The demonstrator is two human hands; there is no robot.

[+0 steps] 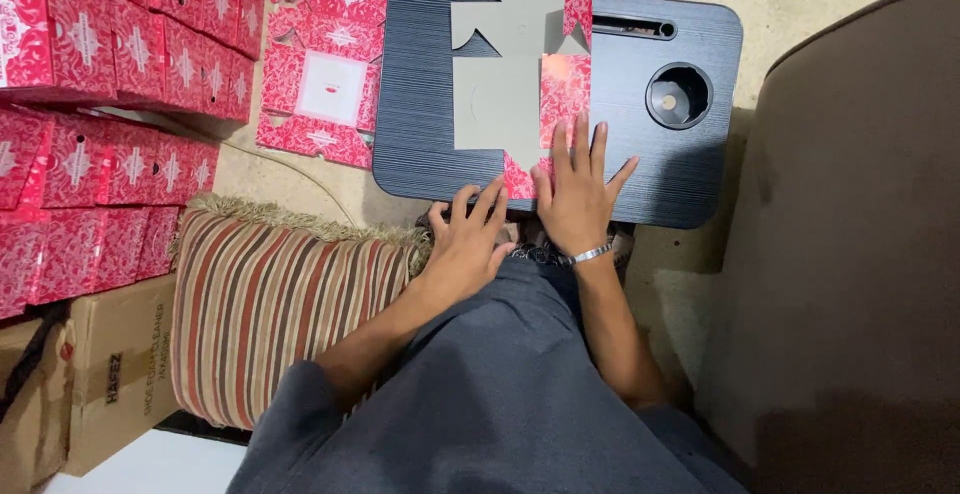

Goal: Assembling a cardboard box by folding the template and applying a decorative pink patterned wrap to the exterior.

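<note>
Grey-backed carton blank (pixel 512 74) runs lengthwise away from both hands (pixel 520 219) (flat).

Stacks of red patterned boxes (pixel 110 44) fill the left, above a brown cardboard carton (pixel 95 374). A striped cushion (pixel 270 309) lies beside them, flat red sheets (pixel 325 64) rest on the floor, and a brown sofa (pixel 850 254) stands right
</note>
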